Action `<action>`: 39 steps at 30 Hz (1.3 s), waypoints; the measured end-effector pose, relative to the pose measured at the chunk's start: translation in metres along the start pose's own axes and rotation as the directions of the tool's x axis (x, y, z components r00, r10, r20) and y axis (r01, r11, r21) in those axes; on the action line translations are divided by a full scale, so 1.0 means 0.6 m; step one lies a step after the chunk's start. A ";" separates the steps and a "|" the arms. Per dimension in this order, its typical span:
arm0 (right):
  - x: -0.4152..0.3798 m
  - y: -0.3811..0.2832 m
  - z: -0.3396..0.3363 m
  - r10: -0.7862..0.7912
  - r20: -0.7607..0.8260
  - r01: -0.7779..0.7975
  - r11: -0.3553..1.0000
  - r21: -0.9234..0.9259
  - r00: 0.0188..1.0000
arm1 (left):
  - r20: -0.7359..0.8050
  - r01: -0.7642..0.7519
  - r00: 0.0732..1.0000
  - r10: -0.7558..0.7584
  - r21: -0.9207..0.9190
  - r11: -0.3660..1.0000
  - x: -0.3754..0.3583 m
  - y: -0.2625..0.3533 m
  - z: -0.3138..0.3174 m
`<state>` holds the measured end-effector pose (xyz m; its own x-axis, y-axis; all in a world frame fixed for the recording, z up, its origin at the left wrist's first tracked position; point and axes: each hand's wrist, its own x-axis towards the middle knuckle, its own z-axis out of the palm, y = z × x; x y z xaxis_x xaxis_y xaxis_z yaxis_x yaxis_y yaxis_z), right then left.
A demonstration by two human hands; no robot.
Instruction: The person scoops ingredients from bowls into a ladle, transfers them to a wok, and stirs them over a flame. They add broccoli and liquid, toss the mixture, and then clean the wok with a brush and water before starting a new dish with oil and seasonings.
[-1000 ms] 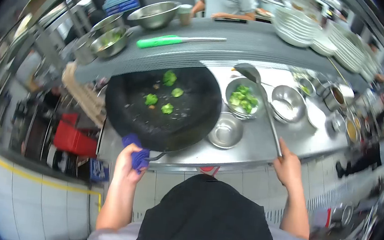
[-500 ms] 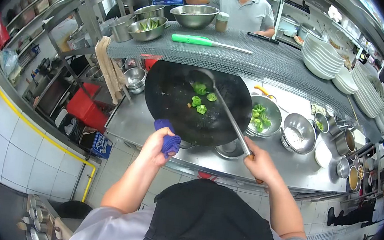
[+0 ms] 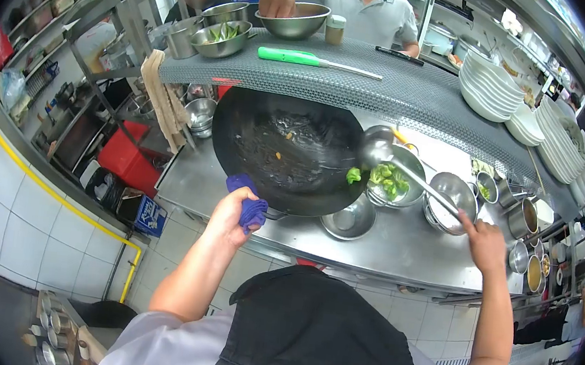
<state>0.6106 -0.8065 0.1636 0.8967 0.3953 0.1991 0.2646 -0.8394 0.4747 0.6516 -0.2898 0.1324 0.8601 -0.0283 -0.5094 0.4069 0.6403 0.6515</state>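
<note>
My left hand is closed around a bunched purple cloth at the near rim of a large black wok; the cloth hides most of the grip. A handle loop shows beside the cloth. In my right hand is the long handle of a ladle, whose bowl is over the wok's right rim. One green vegetable piece sits at that rim. Just right of it, a metal bowl holds green vegetables. Inside the wok are only small bits and a wet sheen.
An empty metal bowl and a colander-like bowl stand on the steel counter. Above, a shelf carries a green-handled tool, bowls and stacked white plates. Across it, a person's hand reaches into a bowl.
The greens have left the wok's middle; one piece is at its right rim. The wok shifted slightly left, the ladle swung right with my right hand. The other person's hand lowered into a bowl.
</note>
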 end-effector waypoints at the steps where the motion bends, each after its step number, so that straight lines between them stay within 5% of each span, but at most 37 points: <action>1: -0.009 0.009 -0.006 0.037 -0.011 -0.038 0.996 -0.083 0.999 | -0.014 -0.016 1.000 0.017 0.024 1.000 0.001 -0.001 0.002; 5: -0.019 -0.009 -0.011 0.125 -0.042 -0.127 0.991 -0.043 0.991 | -0.046 -0.015 0.999 0.018 0.069 0.998 0.000 0.001 0.008; 9: 0.068 -0.140 -0.029 0.185 0.132 -0.226 0.846 0.482 0.974 | -0.026 -0.012 1.000 0.014 0.052 0.999 0.000 0.000 0.018; 13: 0.153 -0.250 0.023 0.086 0.091 -0.125 0.752 0.647 0.992 | -0.015 -0.003 1.000 0.003 0.039 0.999 -0.003 -0.002 0.027; 17: 0.155 -0.239 0.008 0.054 0.076 -0.087 0.837 0.541 0.996 | 0.022 -0.017 1.000 0.016 0.030 0.999 0.000 -0.001 0.019; 22: 0.058 -0.083 0.044 -0.005 0.021 -0.001 0.968 0.252 1.000 | 0.086 -0.004 0.996 0.004 0.002 1.000 0.004 0.002 -0.004; 28: -0.054 0.035 0.003 0.085 -0.082 -0.090 0.994 -0.064 0.993 | 0.047 -0.026 0.999 0.024 0.053 0.998 0.005 -0.001 -0.010; 31: -0.049 -0.004 -0.013 0.167 -0.058 -0.166 0.986 0.022 0.984 | 0.059 0.000 0.998 -0.002 0.020 1.000 0.010 0.004 -0.013; 34: 0.004 -0.099 -0.007 0.234 0.008 -0.220 0.903 0.368 0.972 | 0.050 0.003 0.999 -0.004 0.031 1.000 0.012 0.004 -0.004; 37: 0.094 -0.203 -0.014 0.171 0.093 -0.193 0.789 0.583 0.981 | 0.039 0.006 0.999 -0.008 0.044 0.999 0.007 0.004 0.015; 39: 0.142 -0.255 -0.001 0.097 0.006 -0.080 0.789 0.610 0.995 | 0.041 0.008 0.999 -0.011 0.062 0.998 0.006 -0.001 0.023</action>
<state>0.6460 -0.6442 0.1083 0.9201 0.3100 0.2394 0.3531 -0.9210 -0.1643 0.6587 -0.3005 0.1379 0.8676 -0.0663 -0.4929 0.4321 0.5910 0.6812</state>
